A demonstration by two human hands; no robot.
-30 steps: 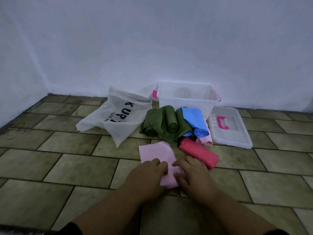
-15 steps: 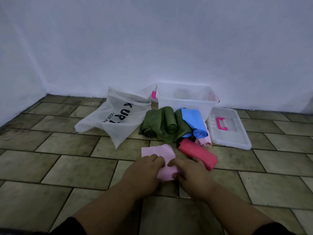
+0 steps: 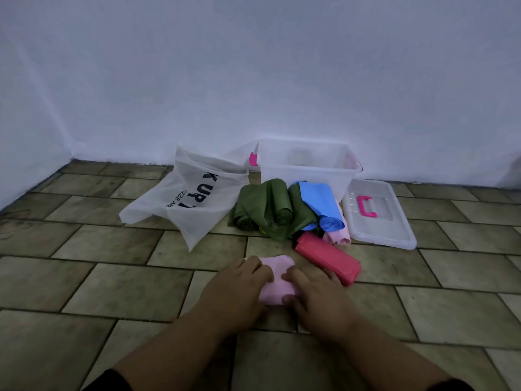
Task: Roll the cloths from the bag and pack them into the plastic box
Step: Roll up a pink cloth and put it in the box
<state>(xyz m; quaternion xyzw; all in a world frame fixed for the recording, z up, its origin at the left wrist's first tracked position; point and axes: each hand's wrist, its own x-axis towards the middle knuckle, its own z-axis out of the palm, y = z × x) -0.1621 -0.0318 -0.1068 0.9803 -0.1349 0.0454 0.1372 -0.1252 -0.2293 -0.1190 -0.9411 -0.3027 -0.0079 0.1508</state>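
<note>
A pale pink cloth (image 3: pixel 277 280) lies on the tiled floor, rolled up most of its length. My left hand (image 3: pixel 239 289) and my right hand (image 3: pixel 315 294) press on it from either side, fingers curled over the roll. Behind it lie a red rolled cloth (image 3: pixel 328 256), green rolled cloths (image 3: pixel 265 210), a blue rolled cloth (image 3: pixel 321 204) and another pink one (image 3: pixel 339 235). The clear plastic box (image 3: pixel 307 167) stands open at the wall. A white bag (image 3: pixel 191 201) lies flat to the left of the cloths.
The box's clear lid (image 3: pixel 377 215) with a pink handle lies on the floor right of the box. A white wall runs behind everything and a second wall closes the left side. Bare floor tiles spread left and right of my hands.
Both hands have pushed forward over the pink cloth, rolling it away from me. The flat part showing beyond my fingers has shrunk to a short strip.
</note>
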